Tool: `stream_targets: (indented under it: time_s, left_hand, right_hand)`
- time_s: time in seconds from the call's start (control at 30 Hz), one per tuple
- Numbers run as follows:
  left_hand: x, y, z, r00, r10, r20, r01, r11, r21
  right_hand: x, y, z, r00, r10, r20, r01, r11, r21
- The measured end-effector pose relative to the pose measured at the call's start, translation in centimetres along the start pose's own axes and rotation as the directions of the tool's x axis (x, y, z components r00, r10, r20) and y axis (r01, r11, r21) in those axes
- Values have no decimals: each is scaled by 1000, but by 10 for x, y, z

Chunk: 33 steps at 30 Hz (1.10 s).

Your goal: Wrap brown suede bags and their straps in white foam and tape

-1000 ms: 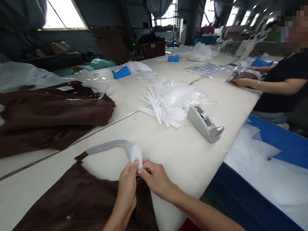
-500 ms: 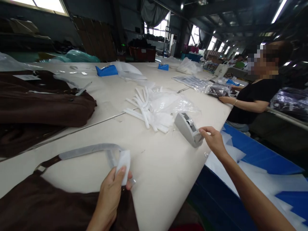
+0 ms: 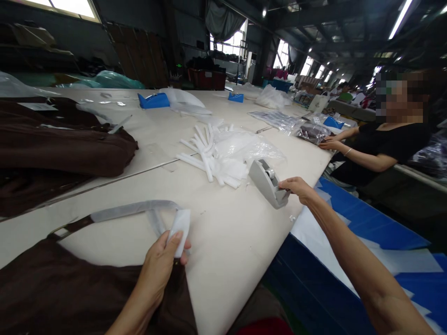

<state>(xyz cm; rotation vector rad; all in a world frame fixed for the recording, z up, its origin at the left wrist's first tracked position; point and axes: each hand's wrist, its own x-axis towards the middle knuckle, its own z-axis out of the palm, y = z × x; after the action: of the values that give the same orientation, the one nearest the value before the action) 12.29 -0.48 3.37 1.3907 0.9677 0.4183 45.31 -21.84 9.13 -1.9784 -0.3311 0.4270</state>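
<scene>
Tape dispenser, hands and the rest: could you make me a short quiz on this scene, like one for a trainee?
1. True or false: the left hand holds a white wrap.
2. Which is nearest to the right hand: (a) the teal plastic, (b) the tape dispenser, (c) the red crate?
3. Fill the gap: the cloth nearest the left hand is dark ____.

Key: 1 true; 2 b; 3 brown.

Overexposed windows [image 3: 71, 7] and a bright ceiling tube [image 3: 400, 18] pierce the dim background, with stretching towards the edges.
</scene>
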Motion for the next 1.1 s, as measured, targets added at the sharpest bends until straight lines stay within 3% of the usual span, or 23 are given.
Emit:
stream_targets:
  time_s: [0.17,0.3,0.43,0.7,0.77,0.87,0.9,0.97,1.1]
  left_hand:
    - [-5,4,-1,1000,31,-5,-31,999,-13]
    - [-8,4,-2,1000,2,0,-2,999,-44]
    - [-7,3,-2,1000,-4,2,4,998,-70]
    - [-11,1,-1,997,73,27,-69,990,-122]
    - [-12,-1,1,995,89,40,-82,984,-155]
    - [-10,-5,4,995,89,46,-79,982,-174]
    - [-9,-6,4,995,86,44,-77,982,-173]
    - [-9,-7,5,995,90,51,-80,981,-176]
    - [-12,-6,4,990,121,70,-106,977,-186]
  right_hand:
    - [-6,-3,-2,993,-51,-107,63,992,108]
    - [-35,1,-19,977,-87,-196,124,975,186]
    - [-63,24,-26,986,11,-168,30,970,242]
    - [-67,82,-8,968,124,-217,-60,958,281]
    - [-77,91,-4,977,136,-165,-83,951,298]
    - [-95,82,13,993,34,111,-72,928,365]
    - [-100,72,23,974,-30,224,-61,920,388]
    - [-110,43,54,885,-175,432,-42,893,448]
    - [-117,-10,132,599,-407,689,-80,826,557]
